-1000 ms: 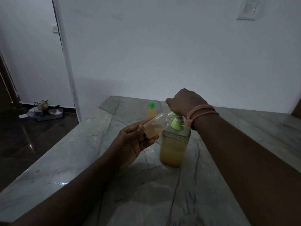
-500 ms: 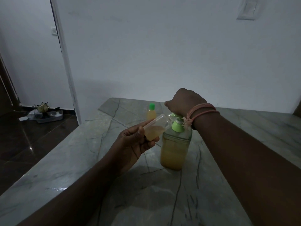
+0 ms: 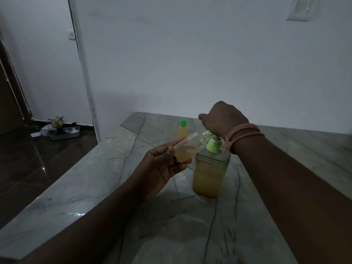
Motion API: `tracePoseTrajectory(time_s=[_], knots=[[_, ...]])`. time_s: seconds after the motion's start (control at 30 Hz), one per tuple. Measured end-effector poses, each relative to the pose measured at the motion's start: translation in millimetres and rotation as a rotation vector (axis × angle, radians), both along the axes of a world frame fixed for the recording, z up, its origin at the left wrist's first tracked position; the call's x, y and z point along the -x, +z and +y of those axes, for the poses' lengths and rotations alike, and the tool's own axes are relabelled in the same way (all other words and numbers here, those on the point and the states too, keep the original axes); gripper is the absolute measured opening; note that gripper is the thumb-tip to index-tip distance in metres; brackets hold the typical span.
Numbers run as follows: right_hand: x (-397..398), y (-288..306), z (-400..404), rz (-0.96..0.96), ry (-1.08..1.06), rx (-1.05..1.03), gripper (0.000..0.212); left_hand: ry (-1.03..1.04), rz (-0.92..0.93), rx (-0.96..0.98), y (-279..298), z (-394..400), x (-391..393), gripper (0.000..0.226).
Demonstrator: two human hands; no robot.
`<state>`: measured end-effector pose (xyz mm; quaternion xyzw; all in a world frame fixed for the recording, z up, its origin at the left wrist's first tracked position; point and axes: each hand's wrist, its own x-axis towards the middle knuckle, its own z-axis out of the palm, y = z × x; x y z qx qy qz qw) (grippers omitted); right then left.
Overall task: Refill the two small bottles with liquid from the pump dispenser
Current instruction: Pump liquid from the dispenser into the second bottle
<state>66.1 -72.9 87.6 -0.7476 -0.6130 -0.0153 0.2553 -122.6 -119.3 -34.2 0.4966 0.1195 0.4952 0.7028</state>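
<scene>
While right hand (image 3: 221, 119) presses pump dispenser (image 3: 209, 168), fingers curled, left hand (image 3: 162, 168) fingers grip tilted small bottle (image 3: 188, 147).

Left hand (image 3: 162, 168) tilts bottle (image 3: 187, 147), seemingly at dispenser (image 3: 209, 172).

dim room: white wall (image 3: 190, 54), grey marble table (image 3: 171, 225), dark glossy floor (image 3: 38, 168).

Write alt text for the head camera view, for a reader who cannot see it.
The left hand holds a tilted, uncapped small bottle, partly filled with yellow liquid, at the spout of a pump dispenser, whose top the right hand presses. A second small bottle with a green cap stands behind them on the marble table.
</scene>
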Motion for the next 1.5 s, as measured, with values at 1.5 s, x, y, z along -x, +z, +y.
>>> tracePoseTrajectory(time_s=[1.5], knots=[[-2.3,-7.4,-0.5,0.037,-0.005,0.013,0.03,0.001,0.014,0.033,1.0,-1.9,0.8,0.064]])
